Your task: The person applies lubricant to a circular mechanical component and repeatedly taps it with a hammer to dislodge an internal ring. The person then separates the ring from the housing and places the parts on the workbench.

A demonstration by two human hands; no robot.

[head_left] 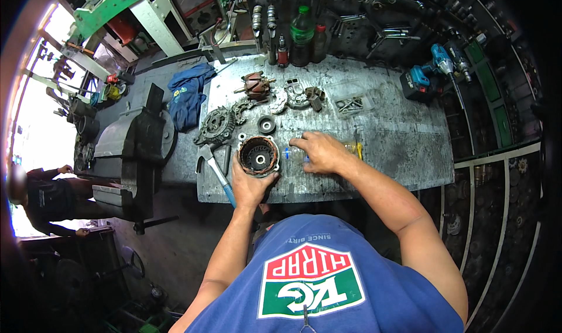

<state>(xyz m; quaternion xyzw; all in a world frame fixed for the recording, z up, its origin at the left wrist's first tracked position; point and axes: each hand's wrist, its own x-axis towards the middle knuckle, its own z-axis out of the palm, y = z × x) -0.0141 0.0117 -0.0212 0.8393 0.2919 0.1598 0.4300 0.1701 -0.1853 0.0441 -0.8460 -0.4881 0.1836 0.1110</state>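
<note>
At the far left, a co-worker (50,198) is showing beyond the bench, cut off by the dark rim of the view. Next, a large bench vise (132,135) is standing beside the metal-topped workbench (404,157). A crumpled blue cloth (187,96) is lying over the bench's left side. Nearer the person, a blue-handled hammer (218,172) is resting by the front left corner, its head pointing away. Just beyond it, a slotted alternator end housing (215,126) is lying flat.

The person's left hand (249,184) is curving partly closed around the near side of an alternator stator (258,156), fingers on its left and thumb on its right. The stator's round opening is facing up, copper windings lining the rim; whether it is resting on the bench is hard to tell. Behind it, a rotor (256,86) is lying farther back, and a small dark pulley (266,124) is sitting just beyond the stator.

Right of the stator, the right hand (321,153) is hovering or resting palm down, fingers half bent and spread, over a clear plastic object (297,155); whether it is gripping this cannot be told. Farther right, a shallow clear tray (353,105) is holding bolts, and a blue cordless impact wrench (440,61) is standing near the back corner.
</note>
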